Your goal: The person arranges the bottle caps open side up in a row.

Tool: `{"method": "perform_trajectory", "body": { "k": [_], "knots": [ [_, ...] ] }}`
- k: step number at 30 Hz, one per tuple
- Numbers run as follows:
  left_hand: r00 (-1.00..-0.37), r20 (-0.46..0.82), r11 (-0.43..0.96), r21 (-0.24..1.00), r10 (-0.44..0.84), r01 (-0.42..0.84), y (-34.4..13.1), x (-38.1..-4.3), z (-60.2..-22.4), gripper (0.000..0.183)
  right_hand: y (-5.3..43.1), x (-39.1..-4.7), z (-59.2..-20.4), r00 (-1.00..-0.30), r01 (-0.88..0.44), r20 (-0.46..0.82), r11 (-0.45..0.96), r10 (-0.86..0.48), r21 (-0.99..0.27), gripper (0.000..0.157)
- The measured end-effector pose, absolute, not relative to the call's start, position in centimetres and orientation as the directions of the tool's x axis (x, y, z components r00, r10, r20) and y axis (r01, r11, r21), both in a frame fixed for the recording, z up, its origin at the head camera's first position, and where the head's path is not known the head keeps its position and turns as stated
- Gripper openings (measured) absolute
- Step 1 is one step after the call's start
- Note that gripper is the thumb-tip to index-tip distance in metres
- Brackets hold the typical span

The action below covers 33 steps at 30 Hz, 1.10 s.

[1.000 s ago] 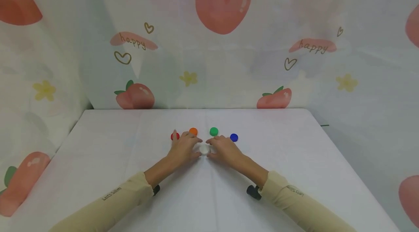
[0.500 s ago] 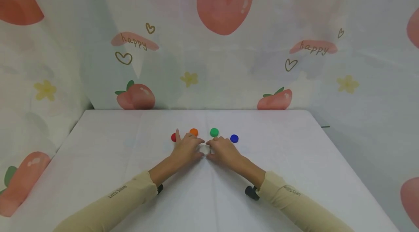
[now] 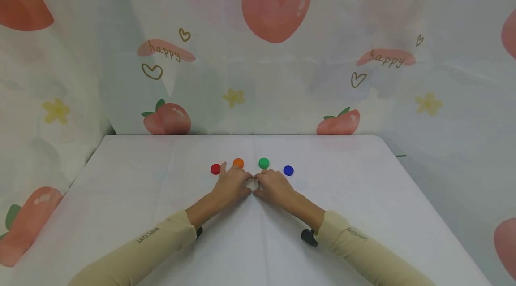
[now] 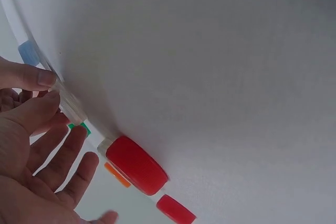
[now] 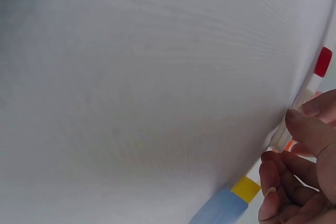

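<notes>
A pale, translucent disc with a ridged side (image 3: 252, 184), perhaps a cap, sits on the table between both hands. My left hand (image 3: 231, 184) grips its left side with thumb and fingers, one finger sticking up. From the right, my right hand (image 3: 276, 186) pinches it between thumb and fingertips. In the left wrist view the disc's ridged side (image 4: 71, 107) shows beside the thumbs. Beyond the hands, small round pieces lie in a shallow arc: red (image 3: 215, 169), orange (image 3: 238, 162), green (image 3: 264, 163) and blue (image 3: 288, 171). Fingers partly cover the orange one.
A larger red piece with a whitish end (image 4: 136, 165) lies near the left hand. By the right hand is a light blue piece with a yellow end (image 5: 223, 205). The white table (image 3: 258, 250) meets a fruit-printed cloth (image 3: 278, 75) at its back edge.
Both hands have closed in slightly round the pale disc, covering more of it. The left hand's raised finger has shifted right, uncovering the red piece.
</notes>
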<state>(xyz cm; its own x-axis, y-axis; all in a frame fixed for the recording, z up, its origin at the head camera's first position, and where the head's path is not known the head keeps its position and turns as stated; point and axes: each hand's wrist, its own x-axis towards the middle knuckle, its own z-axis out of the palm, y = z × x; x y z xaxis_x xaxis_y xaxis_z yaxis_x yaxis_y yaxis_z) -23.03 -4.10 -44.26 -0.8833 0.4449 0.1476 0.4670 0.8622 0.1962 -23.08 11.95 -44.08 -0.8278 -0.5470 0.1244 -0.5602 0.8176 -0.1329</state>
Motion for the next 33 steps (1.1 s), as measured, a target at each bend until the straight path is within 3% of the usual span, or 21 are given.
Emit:
{"method": "perform_trajectory", "body": {
  "k": [21, 33],
  "knots": [
    [-0.914, 0.092, 0.869, 0.287, 0.394, 0.403, -3.46, -23.31, -44.66, 0.042, 11.54, -22.72, -43.97, -0.868, -0.488, 0.065, 0.819, -0.493, -0.303, 0.038],
    [-0.904, 0.115, 0.881, 0.201, 0.412, 0.427, -3.45, -23.12, -44.47, 0.036, 11.81, -23.07, -44.12, -0.861, -0.496, 0.082, 0.793, -0.502, -0.353, 0.034]
  ]
}}
